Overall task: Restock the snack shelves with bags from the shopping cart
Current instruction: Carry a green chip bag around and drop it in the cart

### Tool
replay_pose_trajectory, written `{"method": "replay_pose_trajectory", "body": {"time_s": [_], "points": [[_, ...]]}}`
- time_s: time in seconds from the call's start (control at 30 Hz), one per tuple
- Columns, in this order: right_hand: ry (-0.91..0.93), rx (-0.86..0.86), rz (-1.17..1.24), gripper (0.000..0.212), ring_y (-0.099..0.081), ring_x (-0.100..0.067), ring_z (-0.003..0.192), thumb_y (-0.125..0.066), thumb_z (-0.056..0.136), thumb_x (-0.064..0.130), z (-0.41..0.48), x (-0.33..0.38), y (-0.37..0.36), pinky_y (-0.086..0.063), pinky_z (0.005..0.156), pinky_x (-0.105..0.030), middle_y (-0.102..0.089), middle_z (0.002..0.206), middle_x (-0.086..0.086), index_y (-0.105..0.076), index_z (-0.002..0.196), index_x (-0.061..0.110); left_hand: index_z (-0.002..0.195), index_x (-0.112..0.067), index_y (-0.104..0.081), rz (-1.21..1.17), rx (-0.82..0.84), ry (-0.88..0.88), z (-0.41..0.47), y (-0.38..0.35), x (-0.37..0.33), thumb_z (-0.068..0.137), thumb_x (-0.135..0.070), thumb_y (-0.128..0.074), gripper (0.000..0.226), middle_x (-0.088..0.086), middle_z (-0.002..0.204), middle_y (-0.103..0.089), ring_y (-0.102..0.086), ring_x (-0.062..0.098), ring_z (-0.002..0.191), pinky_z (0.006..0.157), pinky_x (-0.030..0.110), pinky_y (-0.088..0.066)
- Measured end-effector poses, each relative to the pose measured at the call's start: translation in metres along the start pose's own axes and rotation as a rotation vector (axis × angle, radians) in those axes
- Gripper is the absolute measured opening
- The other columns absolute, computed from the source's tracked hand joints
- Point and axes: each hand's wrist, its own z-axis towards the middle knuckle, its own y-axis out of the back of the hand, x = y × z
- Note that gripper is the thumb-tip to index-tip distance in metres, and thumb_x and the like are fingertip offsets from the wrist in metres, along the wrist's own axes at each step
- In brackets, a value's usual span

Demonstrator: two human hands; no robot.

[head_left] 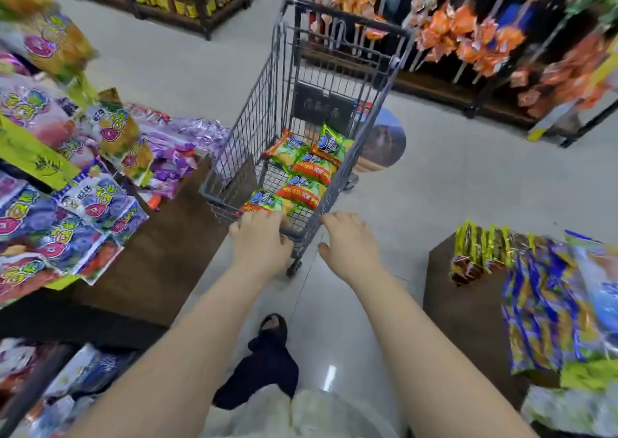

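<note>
With our left hand curled over the near rim of the shopping cart, right hand loose-fingered and empty beside it, and the bags inside, a 1-handed tug could swing it into the snack shelf.

This is a shop. On both sides packaged snacks fill shelves, and a wire shopping cart stands between.

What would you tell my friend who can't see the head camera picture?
A person's left hand grips the near rim of a grey wire shopping cart holding green-and-red snack bags, the right hand close beside its corner. Colourful packets fill shelves on both sides.
</note>
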Motion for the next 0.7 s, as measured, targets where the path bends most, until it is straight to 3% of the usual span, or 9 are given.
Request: {"method": "replay_pose_trajectory", "body": {"time_s": [0.2, 0.43, 0.63, 0.7], "points": [[0.087, 0.049, -0.039, 0.041, -0.045, -0.028, 0.120, -0.060, 0.088, 0.024, 0.133, 0.007, 0.001, -0.038, 0.096, -0.041, -0.053, 0.125, -0.002, -0.050, 0.127, 0.020, 0.119, -0.027, -0.057, 0.049, -0.018, 0.038, 0.117, 0.002, 0.022, 0.088, -0.033, -0.058, 0.032, 0.001, 0.119, -0.058, -0.048, 0.028, 0.117, 0.093, 0.043, -0.038], [0.121, 0.148, -0.035, 0.043, -0.048, -0.028, 0.118, -0.064, 0.086, 0.027, 0.276, 0.012, 0.007, -0.044, 0.095, -0.046, -0.055, 0.122, -0.003, -0.052, 0.126, 0.017, 0.119, -0.028, -0.058, -0.066, 0.063, 0.129, 0.258, 0.015, 0.041, 0.088, -0.034, -0.062, 0.031, 0.001, 0.117, -0.059, -0.048, 0.028, 0.117, 0.097, 0.046, -0.038], [0.185, 0.378, 0.024, 0.047, -0.048, -0.028, 0.120, -0.062, 0.087, 0.025, 0.360, 0.012, -0.029, -0.047, 0.094, -0.046, -0.052, 0.128, -0.004, -0.049, 0.132, 0.019, 0.126, -0.029, -0.054, -0.096, 0.224, 0.280, 0.317, -0.022, 0.064, 0.087, -0.037, -0.063, 0.040, 0.005, 0.123, -0.057, -0.046, 0.030, 0.121, 0.096, 0.046, -0.039], [0.206, 0.460, 0.026, 0.046, -0.048, -0.028, 0.121, -0.061, 0.088, 0.021, 0.380, 0.009, -0.042, -0.047, 0.094, -0.043, -0.052, 0.130, -0.006, -0.050, 0.132, 0.016, 0.128, -0.026, -0.054, -0.129, 0.287, 0.351, 0.324, -0.041, 0.074, 0.087, -0.029, -0.065, 0.044, 0.006, 0.126, -0.055, -0.044, 0.031, 0.124, 0.095, 0.044, -0.041]]}}
